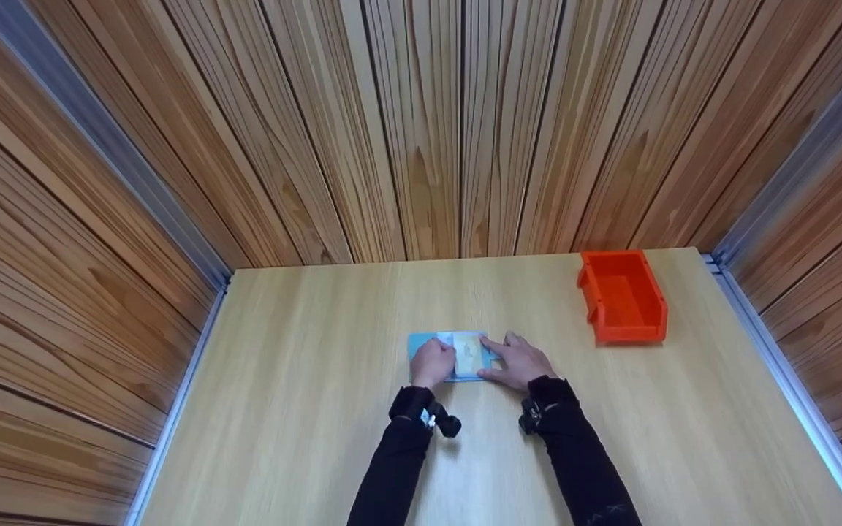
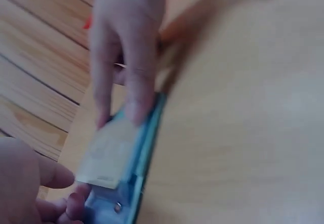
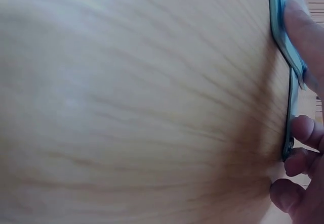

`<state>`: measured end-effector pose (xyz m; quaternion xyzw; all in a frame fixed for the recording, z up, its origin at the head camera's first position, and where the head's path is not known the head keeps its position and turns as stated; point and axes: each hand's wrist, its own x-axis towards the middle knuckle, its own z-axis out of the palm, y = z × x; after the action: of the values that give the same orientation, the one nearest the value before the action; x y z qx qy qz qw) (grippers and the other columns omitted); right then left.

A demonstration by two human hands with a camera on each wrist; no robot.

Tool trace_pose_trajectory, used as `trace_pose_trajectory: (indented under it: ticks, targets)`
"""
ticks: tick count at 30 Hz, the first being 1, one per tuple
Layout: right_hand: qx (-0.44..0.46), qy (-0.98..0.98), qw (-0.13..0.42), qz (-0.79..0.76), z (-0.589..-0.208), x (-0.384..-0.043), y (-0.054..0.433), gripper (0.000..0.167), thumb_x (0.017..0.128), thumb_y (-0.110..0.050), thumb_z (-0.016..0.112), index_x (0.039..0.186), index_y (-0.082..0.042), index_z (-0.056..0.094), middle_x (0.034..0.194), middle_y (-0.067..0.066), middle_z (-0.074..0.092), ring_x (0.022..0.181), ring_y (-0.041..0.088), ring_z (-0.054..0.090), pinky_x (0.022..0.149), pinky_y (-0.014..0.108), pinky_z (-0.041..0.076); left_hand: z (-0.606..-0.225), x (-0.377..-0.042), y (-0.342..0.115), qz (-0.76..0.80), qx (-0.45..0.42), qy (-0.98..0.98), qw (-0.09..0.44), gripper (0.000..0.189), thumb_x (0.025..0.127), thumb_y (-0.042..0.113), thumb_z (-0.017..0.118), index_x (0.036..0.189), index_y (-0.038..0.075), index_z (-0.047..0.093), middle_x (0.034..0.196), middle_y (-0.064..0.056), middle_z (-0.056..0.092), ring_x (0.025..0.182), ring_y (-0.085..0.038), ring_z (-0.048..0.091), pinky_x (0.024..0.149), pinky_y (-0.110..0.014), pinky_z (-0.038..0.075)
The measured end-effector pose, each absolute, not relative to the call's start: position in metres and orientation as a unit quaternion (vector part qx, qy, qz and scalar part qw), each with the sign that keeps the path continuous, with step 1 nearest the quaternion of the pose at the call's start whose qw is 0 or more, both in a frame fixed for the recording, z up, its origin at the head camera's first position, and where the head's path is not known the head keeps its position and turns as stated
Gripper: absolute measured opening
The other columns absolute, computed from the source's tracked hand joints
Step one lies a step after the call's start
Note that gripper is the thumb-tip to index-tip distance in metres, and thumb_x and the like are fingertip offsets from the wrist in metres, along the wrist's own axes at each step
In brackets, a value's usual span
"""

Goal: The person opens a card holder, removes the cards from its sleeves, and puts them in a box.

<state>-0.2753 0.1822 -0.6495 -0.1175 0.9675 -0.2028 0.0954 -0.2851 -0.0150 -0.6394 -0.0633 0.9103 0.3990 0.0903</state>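
A light blue card wallet [image 1: 421, 339] lies open on the table in the head view, clear pockets showing. A pale yellow card [image 1: 468, 353] covers its middle; in the left wrist view the card [image 2: 109, 155] is slightly blurred. My left hand [image 1: 433, 363] is curled over the wallet's left half, pinching the card's near corner between thumb and fingers. At the wallet's right end, my right hand [image 1: 520, 363] has thumb and forefinger spread, pressing along opposite edges. In the right wrist view the right thumb [image 3: 306, 37] rests on the wallet [image 3: 283, 37], other fingertips beside its lower end.
An orange-red bin [image 1: 624, 296] stands at the table's back right. Wood-plank walls [image 1: 421, 146] enclose the light wooden table [image 1: 304, 409] at the back and both sides, with metal rails [image 1: 180, 409] along its side edges.
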Motion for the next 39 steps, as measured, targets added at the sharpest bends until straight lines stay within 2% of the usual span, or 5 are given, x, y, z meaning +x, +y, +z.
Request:
trace_pose_trajectory:
  ticks: [6, 16, 21, 31, 39]
  targets:
    - [-0.116, 0.965, 0.099, -0.211, -0.651, -0.276, 0.183, 0.076, 0.088, -0.052, 0.078, 0.153, -0.023, 0.052, 0.092, 0.003, 0.037, 0.077, 0.019, 0.034, 0.067, 0.032, 0.025, -0.638, -0.287, -0.013, 0.391, -0.069, 0.91, 0.12, 0.023, 0.1, 0.025, 0.055, 0.083, 0.012, 0.061, 0.078, 0.0, 0.055, 0.073, -0.018, 0.054, 0.065, -0.027, 0.037]
    - [-0.106, 0.967, 0.109, -0.203, -0.648, -0.277, 0.182, 0.077, 0.087, -0.055, 0.077, 0.153, -0.026, 0.051, 0.101, 0.008, 0.045, 0.083, 0.021, 0.041, 0.07, 0.034, 0.029, -0.648, -0.284, -0.009, 0.324, -0.013, 0.945, 0.03, 0.023, 0.102, 0.022, 0.061, 0.08, 0.014, 0.06, 0.072, 0.001, 0.057, 0.071, -0.02, 0.058, 0.07, -0.038, 0.045]
    - [-0.117, 0.967, 0.092, -0.208, -0.65, -0.276, 0.183, 0.076, 0.086, -0.053, 0.079, 0.152, -0.023, 0.054, 0.095, 0.006, 0.043, 0.079, 0.02, 0.037, 0.067, 0.032, 0.027, -0.647, -0.28, -0.009, 0.314, 0.001, 0.949, 0.004, 0.022, 0.1, 0.02, 0.063, 0.08, 0.013, 0.061, 0.074, -0.002, 0.063, 0.076, -0.026, 0.066, 0.069, -0.041, 0.049]
    - [-0.116, 0.966, 0.093, -0.211, -0.656, -0.277, 0.184, 0.077, 0.086, -0.056, 0.078, 0.151, -0.024, 0.055, 0.095, 0.006, 0.043, 0.079, 0.02, 0.038, 0.068, 0.033, 0.029, -0.649, -0.28, -0.009, 0.314, 0.0, 0.949, 0.025, 0.02, 0.102, 0.021, 0.061, 0.085, 0.012, 0.061, 0.078, -0.003, 0.063, 0.079, -0.025, 0.064, 0.071, -0.04, 0.048]
    - [-0.116, 0.965, 0.089, -0.218, -0.657, -0.278, 0.185, 0.076, 0.086, -0.056, 0.078, 0.151, -0.025, 0.055, 0.094, 0.005, 0.041, 0.078, 0.019, 0.036, 0.067, 0.032, 0.027, -0.651, -0.281, -0.01, 0.33, -0.005, 0.944, 0.015, 0.02, 0.102, 0.02, 0.061, 0.084, 0.012, 0.06, 0.076, -0.002, 0.061, 0.078, -0.025, 0.063, 0.073, -0.042, 0.048]
